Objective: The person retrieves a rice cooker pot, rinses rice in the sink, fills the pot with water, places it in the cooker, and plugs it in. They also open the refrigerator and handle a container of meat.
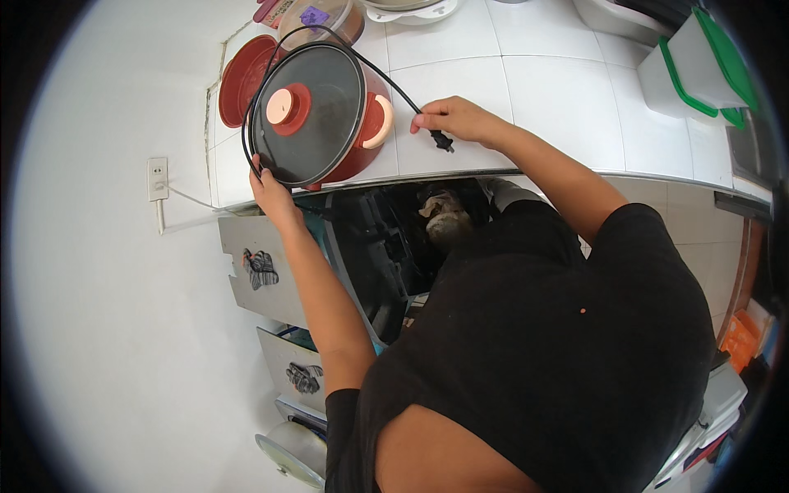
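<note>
Between the fingertips of my right hand [462, 120] is a black power cord [388, 79], pinched just behind its plug [442, 142]. The plug hangs over the white tiled counter, its prongs pointing down and right. From there the cord arches over a red electric cooking pot [374, 157] and runs down its left side. My left hand [274, 194] grips the cord at the pot's lower left rim, with part of the grip hidden. A dark glass lid [330, 111] with a red and peach knob [281, 107] covers the pot. One peach-coloured handle [383, 121] faces right.
Behind the pot are a red basin [233, 92] and a clear plastic tub [336, 15]. Green-lidded containers [684, 80] stand at right. A wall outlet [158, 179] has a thin cord plugged in. Below the counter edge, grey drawer fronts [271, 234] jut out beside a black bin [370, 246].
</note>
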A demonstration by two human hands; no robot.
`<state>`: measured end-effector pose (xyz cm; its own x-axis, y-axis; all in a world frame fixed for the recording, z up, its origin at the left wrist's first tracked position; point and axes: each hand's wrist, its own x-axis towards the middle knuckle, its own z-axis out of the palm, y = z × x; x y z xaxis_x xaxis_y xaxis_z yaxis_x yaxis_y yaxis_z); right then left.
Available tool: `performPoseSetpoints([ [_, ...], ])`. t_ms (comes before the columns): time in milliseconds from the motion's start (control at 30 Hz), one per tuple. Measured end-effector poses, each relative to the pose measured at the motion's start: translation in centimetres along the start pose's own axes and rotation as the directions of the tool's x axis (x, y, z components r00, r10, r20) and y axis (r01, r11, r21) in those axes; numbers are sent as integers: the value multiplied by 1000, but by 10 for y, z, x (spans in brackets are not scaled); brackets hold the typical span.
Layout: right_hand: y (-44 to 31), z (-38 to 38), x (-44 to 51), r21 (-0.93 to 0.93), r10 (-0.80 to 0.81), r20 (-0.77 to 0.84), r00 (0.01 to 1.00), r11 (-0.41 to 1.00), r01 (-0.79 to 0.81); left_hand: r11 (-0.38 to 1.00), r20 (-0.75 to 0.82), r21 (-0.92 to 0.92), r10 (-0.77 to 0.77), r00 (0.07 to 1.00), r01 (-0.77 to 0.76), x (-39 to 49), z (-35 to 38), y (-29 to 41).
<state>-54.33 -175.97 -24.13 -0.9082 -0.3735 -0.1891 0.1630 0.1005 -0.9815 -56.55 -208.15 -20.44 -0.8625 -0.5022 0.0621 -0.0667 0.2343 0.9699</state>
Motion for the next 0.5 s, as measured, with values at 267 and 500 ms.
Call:
performPoseSetpoints([
  [267,-18,-24,-25,-106,-277,-288,917,961,257,919,-207,209,376,903,-335,-44,-15,68],
  [500,-24,-22,-64,203,-150,163,975,972,115,493,279,57,827,488,-868,-122,10,118],
])
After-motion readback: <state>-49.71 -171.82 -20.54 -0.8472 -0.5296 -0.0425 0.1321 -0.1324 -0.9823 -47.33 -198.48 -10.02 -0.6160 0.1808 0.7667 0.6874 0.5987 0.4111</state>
